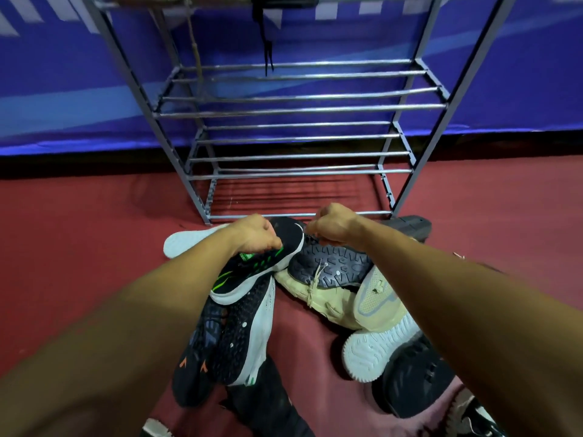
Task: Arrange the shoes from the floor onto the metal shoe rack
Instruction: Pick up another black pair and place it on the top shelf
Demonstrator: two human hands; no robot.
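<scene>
While both bare arms reach forward over a heap of shoes on the red floor [79,234], the left hand [255,236] is clenched on the upper of a black sneaker with green markings [262,266], at the collar near its laces; the right hand [334,225] is also curled into a fist just beside that sneaker's toe, at 3 o'clock from the left hand, and appears to pinch something thin, though what it grips I cannot tell. Directly at 12 o'clock from the hands stands the metal shoe rack [284,107]; its middle and lower tiers of bars carry nothing; footwear rests on the top tier at the frame's upper edge, a black lace [267,58] hanging down from it. Beneath the right wrist lies an overturned shoe showing a dark treaded sole [331,266]; at 5 o'clock from it, a cream high-top [372,307] with a white sole; at 7 o'clock, under the left forearm, two more dark sneakers [227,335] lie overlapping; a white sole [186,241] protrudes at 9 o'clock from the left hand.
</scene>
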